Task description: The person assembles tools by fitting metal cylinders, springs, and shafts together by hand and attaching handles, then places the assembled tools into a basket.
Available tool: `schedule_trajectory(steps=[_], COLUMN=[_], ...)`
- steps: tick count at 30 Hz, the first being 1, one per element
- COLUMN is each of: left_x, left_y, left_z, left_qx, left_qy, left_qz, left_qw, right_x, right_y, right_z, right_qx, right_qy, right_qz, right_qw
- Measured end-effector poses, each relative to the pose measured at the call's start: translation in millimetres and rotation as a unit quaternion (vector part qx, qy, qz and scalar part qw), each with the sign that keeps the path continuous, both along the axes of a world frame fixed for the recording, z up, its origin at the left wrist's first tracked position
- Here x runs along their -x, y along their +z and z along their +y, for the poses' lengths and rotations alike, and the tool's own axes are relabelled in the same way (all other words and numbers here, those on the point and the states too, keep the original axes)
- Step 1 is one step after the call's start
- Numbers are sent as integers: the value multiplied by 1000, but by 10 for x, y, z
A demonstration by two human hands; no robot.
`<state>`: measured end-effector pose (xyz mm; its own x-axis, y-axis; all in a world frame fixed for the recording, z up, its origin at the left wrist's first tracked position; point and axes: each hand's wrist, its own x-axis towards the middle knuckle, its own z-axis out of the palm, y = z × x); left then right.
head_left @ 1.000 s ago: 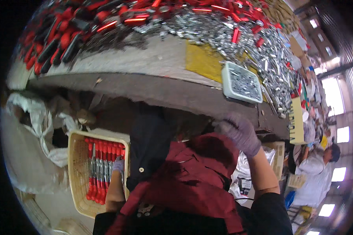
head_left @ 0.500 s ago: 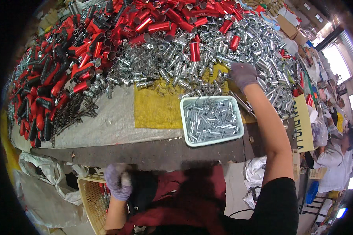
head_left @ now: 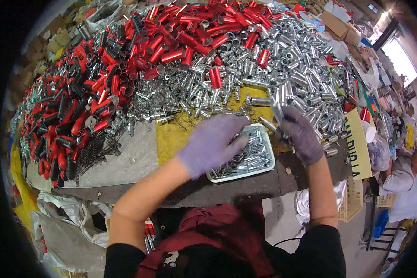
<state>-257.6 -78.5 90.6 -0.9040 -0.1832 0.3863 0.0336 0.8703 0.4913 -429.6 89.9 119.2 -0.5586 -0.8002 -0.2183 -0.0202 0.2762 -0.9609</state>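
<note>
My right hand (head_left: 302, 136), in a purple-grey glove, is closed round a slim silver metal tube (head_left: 276, 105) that points up and away from me. Over the left side of a pale green tray (head_left: 242, 176) reaches my left hand (head_left: 215, 142), gloved in light purple. Its fingers stretch to the right with the thumb apart, and I see nothing in them. Small silver pins (head_left: 252, 160) fill the tray, partly hidden by that hand. Just past both hands, loose silver tubes (head_left: 260, 100) lie on a yellow cloth (head_left: 167, 139).
Red metal sleeves (head_left: 173, 56) heap up at the far middle, beside silver fittings (head_left: 294, 88). Red-and-black handles (head_left: 62, 143) and dark springs (head_left: 99, 148) pile on the left. A yellow sign board (head_left: 358, 148) stands at the right edge. Another person (head_left: 405, 185) is farther right.
My left hand has risen from beside my lap to the tray. My right hand has drawn back from the silver pile toward me, now with a metal tube in it.
</note>
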Motion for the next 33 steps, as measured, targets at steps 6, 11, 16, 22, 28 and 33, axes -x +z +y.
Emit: schedule_trajectory(steps=[6, 11, 16, 22, 28, 33], left_x=[1453, 1819, 1052, -376, -804, -983], left_y=[-300, -368, 57, 36, -143, -205], left_z=[-188, -388, 58, 779, 739, 712], left_qx=[193, 257, -48, -338, -419, -376], left_qy=[42, 9, 61, -146, -78, -65], left_qz=[-239, -304, -102, 45, 79, 120], left_qw=[951, 917, 992, 929, 901, 917], right_x=[-456, -531, -554, -859, -1111, -1299], right_y=[-159, -321, -362, -429, -410, -446], right_z=[462, 856, 1007, 694, 392, 224], right_qx=[85, 80, 67, 104, 114, 81], right_qy=[-37, -79, -88, 3, 102, 113], right_qz=[-129, -85, -106, -118, -212, -201], right_qw=[987, 990, 988, 988, 965, 970])
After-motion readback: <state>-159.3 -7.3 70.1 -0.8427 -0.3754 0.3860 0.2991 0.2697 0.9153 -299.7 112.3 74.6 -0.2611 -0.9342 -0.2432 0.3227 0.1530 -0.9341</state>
